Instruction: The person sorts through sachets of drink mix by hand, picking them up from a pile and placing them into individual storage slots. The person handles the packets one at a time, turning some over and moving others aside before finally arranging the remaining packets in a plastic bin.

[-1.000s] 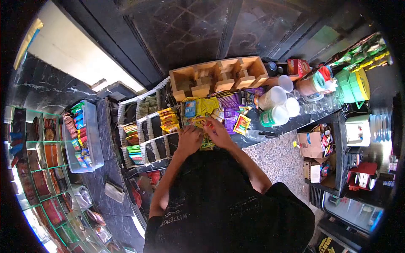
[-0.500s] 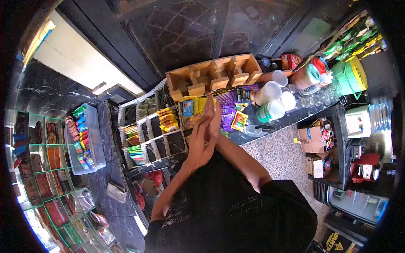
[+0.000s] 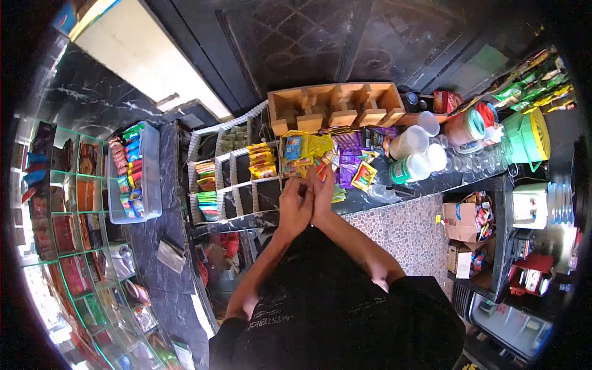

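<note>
My left hand [image 3: 295, 206] is raised over the front of the counter, its fingers bent against my right hand; anything between them is hidden. My right hand [image 3: 323, 196] touches it, palm turned inward and fingers stretched upward, with no object visible in it. Just beyond the fingertips lie yellow packets [image 3: 317, 145], purple packets [image 3: 349, 161] and a red and yellow packet [image 3: 364, 176]. To the left, a white-edged divided rack [image 3: 228, 191] contains yellow sachets [image 3: 262, 161] and green sachets [image 3: 208, 206].
A wooden compartment box [image 3: 336, 102] stands against the dark panel. Jars [image 3: 410, 142], glasses and a green basket [image 3: 524, 139] line the right side. A clear plastic bin [image 3: 153, 179] of packets sits left, beside glass shelving [image 3: 68, 246]. Cardboard boxes [image 3: 461, 221] are lower right.
My hands have lowered toward my body, and my left fingers, straighter before, are now bent. The view has shifted, so the counter and its items appear further right.
</note>
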{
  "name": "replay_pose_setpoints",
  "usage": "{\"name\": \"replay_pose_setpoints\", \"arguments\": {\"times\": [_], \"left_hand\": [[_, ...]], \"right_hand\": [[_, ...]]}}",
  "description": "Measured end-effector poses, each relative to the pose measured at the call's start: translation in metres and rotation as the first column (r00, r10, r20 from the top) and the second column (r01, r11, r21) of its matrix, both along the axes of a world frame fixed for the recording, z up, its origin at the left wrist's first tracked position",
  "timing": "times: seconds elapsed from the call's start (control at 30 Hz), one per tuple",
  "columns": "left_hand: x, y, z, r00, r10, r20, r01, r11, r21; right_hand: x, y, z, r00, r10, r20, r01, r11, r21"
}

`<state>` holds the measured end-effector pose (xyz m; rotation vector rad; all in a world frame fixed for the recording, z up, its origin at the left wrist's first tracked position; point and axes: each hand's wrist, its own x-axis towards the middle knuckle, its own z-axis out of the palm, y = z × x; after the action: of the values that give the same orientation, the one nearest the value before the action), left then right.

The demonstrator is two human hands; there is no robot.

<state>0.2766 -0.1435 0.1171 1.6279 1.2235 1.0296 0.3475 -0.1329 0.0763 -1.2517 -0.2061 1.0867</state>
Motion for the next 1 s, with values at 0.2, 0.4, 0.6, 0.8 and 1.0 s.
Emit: {"name": "replay_pose_setpoints", "arguments": {"times": [0.2, 0.4, 0.6, 0.8, 1.0], "left_hand": [[-0.009, -0.012, 0.003, 0.985, -0.091, 0.148, 0.102, 0.992, -0.074], [-0.027, -0.014, 0.008, 0.986, -0.166, -0.014, 0.166, 0.975, 0.146], [-0.046, -0.007, 0.003, 0.998, 0.024, -0.054, -0.010, 0.968, 0.249], [-0.070, -0.023, 0.004, 0.979, -0.162, 0.120, 0.163, 0.987, 0.003], [-0.090, -0.020, -0.009, 0.998, -0.039, -0.043, 0.044, 0.990, 0.135]], "right_hand": [[0.034, -0.007, -0.037, 0.709, 0.444, -0.549, -0.306, 0.894, 0.327], [0.010, 0.005, 0.000, 0.656, 0.254, -0.711, -0.095, 0.962, 0.256], [-0.016, -0.016, 0.014, 0.686, 0.281, -0.671, -0.208, 0.960, 0.189], [-0.028, -0.017, -0.011, 0.797, 0.247, -0.551, -0.199, 0.969, 0.145], [-0.059, -0.025, 0.025, 0.799, 0.197, -0.569, -0.200, 0.978, 0.057]]}}
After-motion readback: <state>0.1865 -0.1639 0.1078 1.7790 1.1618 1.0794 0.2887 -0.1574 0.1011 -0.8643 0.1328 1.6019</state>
